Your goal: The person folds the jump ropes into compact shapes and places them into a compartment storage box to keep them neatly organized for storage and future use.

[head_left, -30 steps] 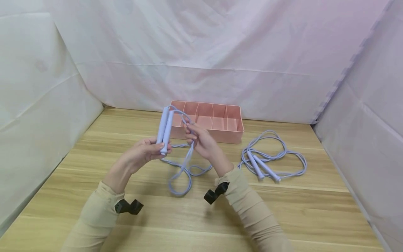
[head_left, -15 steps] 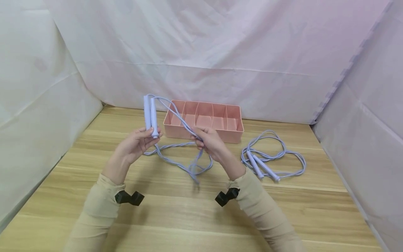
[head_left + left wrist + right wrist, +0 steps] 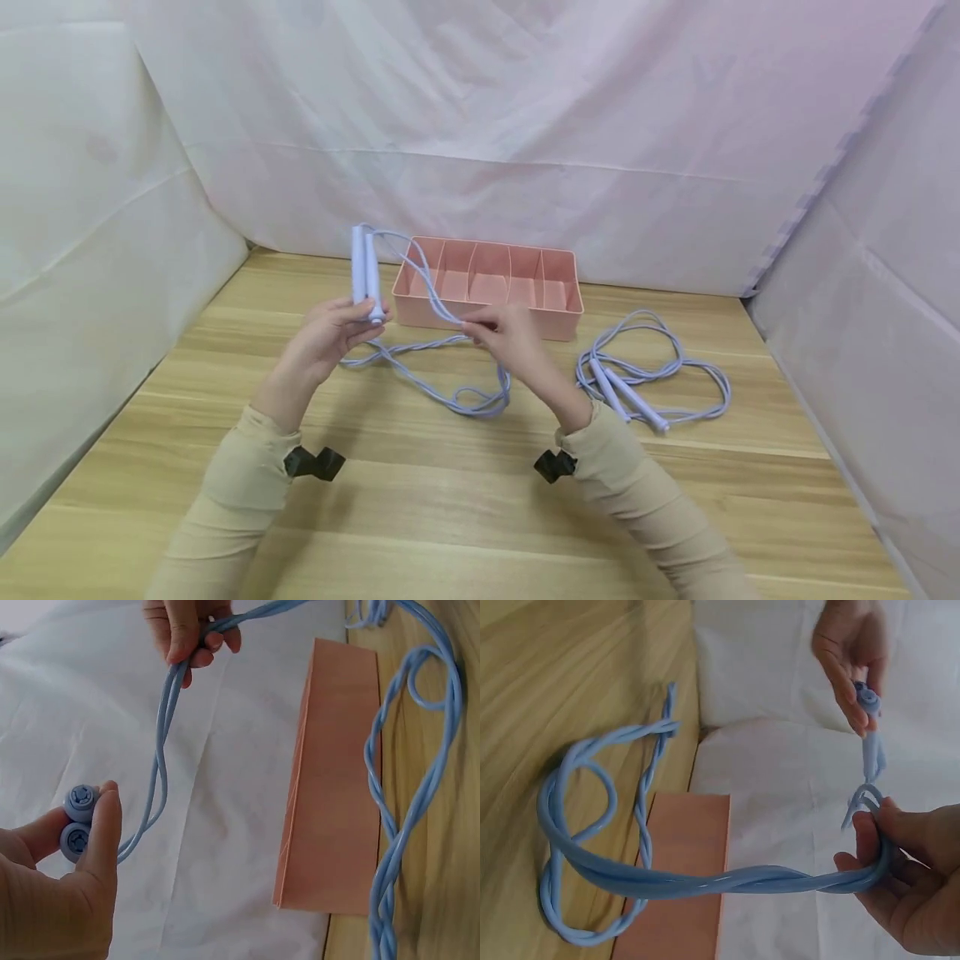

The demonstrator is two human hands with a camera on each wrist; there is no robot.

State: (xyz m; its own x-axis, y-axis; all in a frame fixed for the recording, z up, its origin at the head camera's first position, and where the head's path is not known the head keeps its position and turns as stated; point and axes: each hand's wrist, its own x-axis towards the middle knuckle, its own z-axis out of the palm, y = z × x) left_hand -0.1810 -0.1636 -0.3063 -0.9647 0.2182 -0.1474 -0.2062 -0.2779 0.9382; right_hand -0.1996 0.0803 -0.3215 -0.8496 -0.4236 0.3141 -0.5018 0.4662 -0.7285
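Observation:
My left hand [image 3: 326, 337] pinches the two pale blue handles of a jump rope [image 3: 365, 271] side by side, their ends pointing up and away. Doubled blue cord arcs from the handle tops across to my right hand [image 3: 510, 337], which pinches it between thumb and fingers. In the right wrist view the twisted cord [image 3: 705, 883] hangs from the right fingers in a long loop. The rest of this rope lies on the table below both hands, twisted together with a small curl. In the left wrist view the handle ends [image 3: 77, 821] show between thumb and fingers.
Behind the hands stands a pink divided box [image 3: 487, 321] with several compartments. A second jump rope [image 3: 637, 400] lies loosely coiled on the wooden table [image 3: 465, 508] to the right, its two handles together. White cloth [image 3: 480, 100] hangs behind and at both sides.
The left hand has moved left and up with the handles, now more upright. My right hand has slid along the cord, away from the handles, to the right and down.

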